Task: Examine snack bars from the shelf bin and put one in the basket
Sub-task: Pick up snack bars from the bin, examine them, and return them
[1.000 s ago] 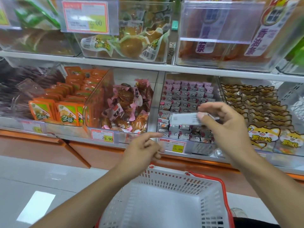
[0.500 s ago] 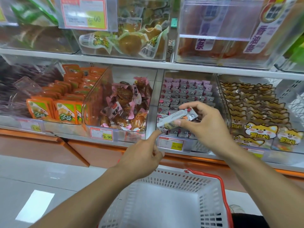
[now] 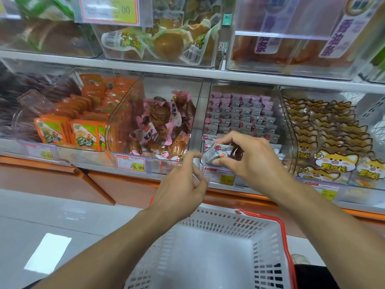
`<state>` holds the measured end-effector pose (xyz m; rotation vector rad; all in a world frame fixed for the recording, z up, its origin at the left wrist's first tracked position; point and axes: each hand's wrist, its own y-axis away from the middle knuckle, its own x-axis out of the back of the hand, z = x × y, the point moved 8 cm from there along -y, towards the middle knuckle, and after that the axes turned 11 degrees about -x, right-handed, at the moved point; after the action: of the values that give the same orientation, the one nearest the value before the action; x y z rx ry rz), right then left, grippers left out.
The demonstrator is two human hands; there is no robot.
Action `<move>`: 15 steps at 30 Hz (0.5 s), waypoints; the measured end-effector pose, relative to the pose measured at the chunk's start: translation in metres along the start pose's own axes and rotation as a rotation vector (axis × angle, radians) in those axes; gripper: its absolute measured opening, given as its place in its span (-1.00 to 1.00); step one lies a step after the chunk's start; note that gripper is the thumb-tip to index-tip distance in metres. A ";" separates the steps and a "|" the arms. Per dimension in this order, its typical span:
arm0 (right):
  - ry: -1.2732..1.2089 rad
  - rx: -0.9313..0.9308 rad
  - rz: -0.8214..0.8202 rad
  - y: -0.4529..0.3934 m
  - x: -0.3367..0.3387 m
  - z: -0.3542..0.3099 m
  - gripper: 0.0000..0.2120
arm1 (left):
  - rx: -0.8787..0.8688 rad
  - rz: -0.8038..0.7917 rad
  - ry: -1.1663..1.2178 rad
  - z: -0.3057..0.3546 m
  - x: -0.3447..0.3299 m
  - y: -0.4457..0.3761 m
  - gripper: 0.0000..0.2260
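A single head-worn wide-angle camera is looking forward and slightly down at a store shelf (image 3: 208,77) standing close in front. The clear bins (image 3: 245,130) are filling the upper and far half of the view, bowing at the edges, while the white basket (image 3: 268,259) is sitting nearest, low and right of centre, with both forearms reaching in from the bottom.

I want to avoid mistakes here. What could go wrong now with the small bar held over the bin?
1. The right hand only pinches the small grey-wrapped snack bar by its edges; it may slip back into the clear plastic bin.
2. The white plastic basket with red rim sits well below; a careless drop may miss it.
3. The left hand, reaching in, may bump the bar.
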<state>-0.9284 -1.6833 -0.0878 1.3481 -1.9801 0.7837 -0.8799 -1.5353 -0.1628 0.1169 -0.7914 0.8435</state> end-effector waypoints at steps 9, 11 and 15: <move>0.245 -0.021 0.016 -0.004 -0.009 0.012 -0.73 | -0.081 -0.081 -0.046 0.008 -0.004 0.000 -0.32; 0.349 -0.041 0.033 -0.007 -0.005 0.016 -0.75 | -0.066 -0.182 -0.150 0.005 -0.010 0.003 -0.28; 0.337 -0.117 -0.061 -0.006 -0.019 0.023 -0.87 | -0.013 -0.237 -0.190 -0.002 -0.014 0.004 -0.24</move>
<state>-0.9206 -1.6913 -0.1158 1.1210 -1.6857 0.7955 -0.8870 -1.5407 -0.1740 0.2774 -0.9408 0.6087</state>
